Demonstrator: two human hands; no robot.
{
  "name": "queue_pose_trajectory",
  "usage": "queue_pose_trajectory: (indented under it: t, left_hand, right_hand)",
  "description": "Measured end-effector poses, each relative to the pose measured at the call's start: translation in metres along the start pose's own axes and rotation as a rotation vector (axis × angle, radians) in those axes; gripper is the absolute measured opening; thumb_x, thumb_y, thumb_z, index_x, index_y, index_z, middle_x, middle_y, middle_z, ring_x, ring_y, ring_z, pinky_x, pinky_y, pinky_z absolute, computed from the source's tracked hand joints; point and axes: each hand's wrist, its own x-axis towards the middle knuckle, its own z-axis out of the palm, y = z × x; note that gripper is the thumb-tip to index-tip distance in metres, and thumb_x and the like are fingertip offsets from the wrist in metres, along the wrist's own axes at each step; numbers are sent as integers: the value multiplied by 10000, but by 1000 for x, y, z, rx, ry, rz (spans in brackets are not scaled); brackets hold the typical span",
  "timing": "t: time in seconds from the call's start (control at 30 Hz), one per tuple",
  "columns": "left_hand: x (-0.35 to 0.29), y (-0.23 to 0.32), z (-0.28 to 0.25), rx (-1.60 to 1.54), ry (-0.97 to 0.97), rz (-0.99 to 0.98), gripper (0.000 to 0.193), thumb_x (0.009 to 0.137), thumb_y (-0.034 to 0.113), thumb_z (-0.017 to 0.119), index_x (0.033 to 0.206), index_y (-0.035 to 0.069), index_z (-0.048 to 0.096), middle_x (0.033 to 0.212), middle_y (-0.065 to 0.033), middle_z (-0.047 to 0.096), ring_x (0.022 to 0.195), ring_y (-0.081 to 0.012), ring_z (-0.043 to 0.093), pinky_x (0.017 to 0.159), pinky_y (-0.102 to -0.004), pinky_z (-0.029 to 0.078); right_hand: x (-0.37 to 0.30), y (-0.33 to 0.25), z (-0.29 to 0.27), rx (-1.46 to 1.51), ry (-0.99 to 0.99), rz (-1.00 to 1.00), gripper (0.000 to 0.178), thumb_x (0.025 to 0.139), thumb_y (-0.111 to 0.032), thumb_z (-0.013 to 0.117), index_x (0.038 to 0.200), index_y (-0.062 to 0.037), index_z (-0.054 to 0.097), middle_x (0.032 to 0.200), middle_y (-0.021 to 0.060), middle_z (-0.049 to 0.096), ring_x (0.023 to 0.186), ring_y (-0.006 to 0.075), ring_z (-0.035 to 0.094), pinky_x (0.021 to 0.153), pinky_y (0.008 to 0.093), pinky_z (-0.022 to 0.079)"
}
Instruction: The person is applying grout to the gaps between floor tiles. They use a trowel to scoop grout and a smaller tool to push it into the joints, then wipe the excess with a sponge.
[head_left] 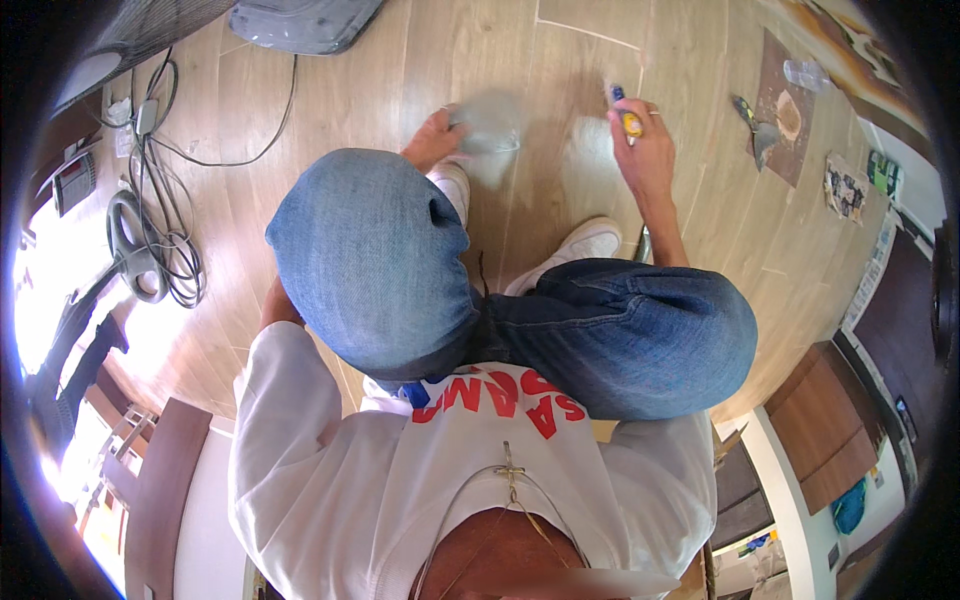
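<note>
I squat on a wood-look plank floor, my knees in blue jeans and my white shoes between my hands. My left hand is closed at the edge of a translucent greyish piece, smeared by motion, just above or on the floor; its kind cannot be made out. In my right hand the fingers wrap round a slim hand tool with a blue and yellow handle. Its pale far end points away from me, too blurred to name. A whitish blur lies on the floor between the hands.
Right, a brown board bears a putty knife, a tan heap and a clear plastic cup. Papers lie beyond. Left, a coiled black cable surrounds a grey handle-like part. A grey object stands ahead.
</note>
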Motion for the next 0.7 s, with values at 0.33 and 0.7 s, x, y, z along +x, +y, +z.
queue_pose_trajectory:
  t: [0.33,0.7]
  left_hand:
    - [13,-27,-23,167,57,-9,496,1037,154,588,1452,-59,420,1270,-170,583,1102,-279,657,854,-415,653]
    - [24,54,25,195,-418,64,558,1031,192,602,1495,-47,405,1356,-198,589,1189,-319,636,961,-470,609]
  right_hand:
    - [-21,-69,53,292,-127,-152,195,922,-140,738,1100,-138,660,1073,103,684,918,310,703,779,378,574]
    - [-74,-36,-66,284,386,244,205,940,-228,736,1069,-79,681,1008,134,718,846,279,734,733,379,598]
